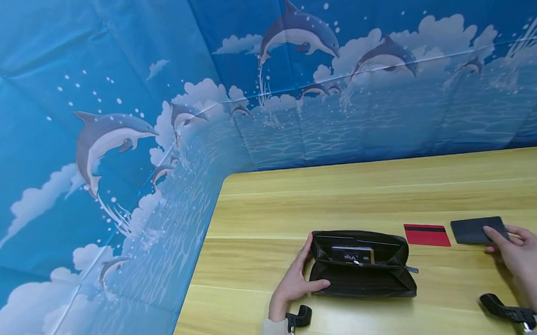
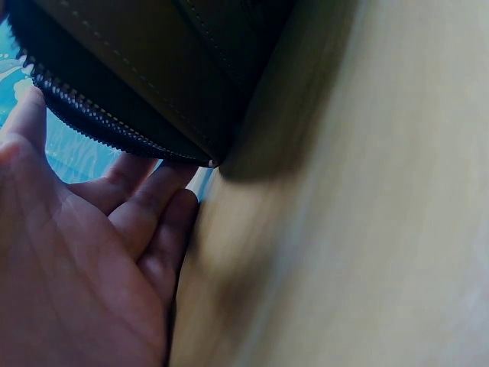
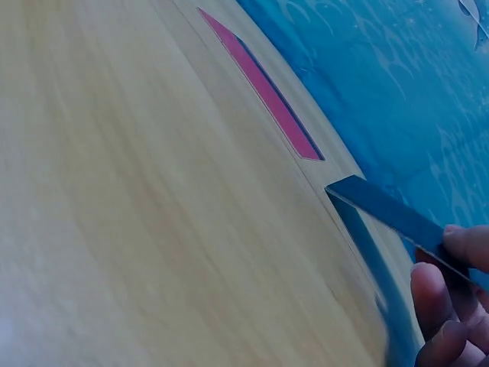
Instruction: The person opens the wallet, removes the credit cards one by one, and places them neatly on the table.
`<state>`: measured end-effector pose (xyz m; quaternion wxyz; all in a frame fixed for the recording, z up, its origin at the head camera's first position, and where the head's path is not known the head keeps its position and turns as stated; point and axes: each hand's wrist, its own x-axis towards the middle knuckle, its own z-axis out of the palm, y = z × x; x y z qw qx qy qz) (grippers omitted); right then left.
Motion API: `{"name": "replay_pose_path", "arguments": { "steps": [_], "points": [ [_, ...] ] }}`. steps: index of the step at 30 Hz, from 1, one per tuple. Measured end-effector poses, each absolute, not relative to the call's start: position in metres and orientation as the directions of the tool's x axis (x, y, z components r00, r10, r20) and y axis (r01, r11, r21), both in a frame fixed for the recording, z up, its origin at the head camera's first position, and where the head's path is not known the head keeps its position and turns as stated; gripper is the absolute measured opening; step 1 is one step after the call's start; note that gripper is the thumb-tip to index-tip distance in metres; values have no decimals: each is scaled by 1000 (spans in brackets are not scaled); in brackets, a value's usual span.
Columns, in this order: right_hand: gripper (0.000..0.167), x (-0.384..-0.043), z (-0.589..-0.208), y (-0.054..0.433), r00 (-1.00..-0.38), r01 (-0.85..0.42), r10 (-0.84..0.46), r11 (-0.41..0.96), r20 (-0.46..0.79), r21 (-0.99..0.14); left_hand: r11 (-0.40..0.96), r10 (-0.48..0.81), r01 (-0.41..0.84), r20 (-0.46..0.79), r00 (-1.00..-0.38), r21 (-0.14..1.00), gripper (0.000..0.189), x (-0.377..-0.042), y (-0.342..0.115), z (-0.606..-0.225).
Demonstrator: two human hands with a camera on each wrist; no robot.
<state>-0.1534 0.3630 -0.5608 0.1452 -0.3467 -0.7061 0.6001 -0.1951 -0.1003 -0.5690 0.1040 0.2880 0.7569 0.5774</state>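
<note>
A black zip-around wallet (image 1: 364, 288) stands unzipped on the table, its mouth spread towards me. Inside it, a dark card marked "Vip" (image 1: 351, 256) shows in a slot. My left hand (image 1: 296, 281) holds the wallet's left end, thumb on the front edge and fingers behind; the left wrist view shows the fingertips at the zip (image 2: 114, 122). On the right, my right hand (image 1: 524, 251) pinches the right edge of a thin dark rectangular card (image 1: 471, 230). The right wrist view shows this card (image 3: 397, 214) tilted, its near end raised, with a dark strip below it.
Between wallet and dark card lies a red card (image 1: 428, 235) with a black stripe. A zip pull (image 1: 412, 269) sticks out at the wallet's right end. Behind the wooden table (image 1: 341, 194) and along its left side hangs a blue dolphin-print sheet (image 1: 159, 142).
</note>
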Motion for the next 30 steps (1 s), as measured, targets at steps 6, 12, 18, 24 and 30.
{"name": "replay_pose_path", "arguments": {
  "steps": [6, 12, 18, 24, 30],
  "points": [
    [59, -155, -561, 365, -729, 421, 661, 232, -175, -877, 167, 554, 312, 172, -815, 935, 109, -195, -101, -569],
    [67, -155, -565, 370, -741, 461, 656, 347, -140, -817, 165, 556, 321, 181, -811, 933, 109, -195, -101, -569],
    [66, -155, -564, 369, -743, 472, 657, 376, -131, -797, 170, 559, 315, 172, -811, 934, 109, -195, -100, -567],
    [62, -154, -558, 364, -732, 495, 675, 431, -94, -755, 178, 559, 318, 170, -811, 931, 110, -194, -101, -567],
    [55, -155, -558, 363, -731, 500, 678, 457, -76, -735, 187, 554, 311, 161, -817, 932, 110, -193, -101, -566]
  ]
}}
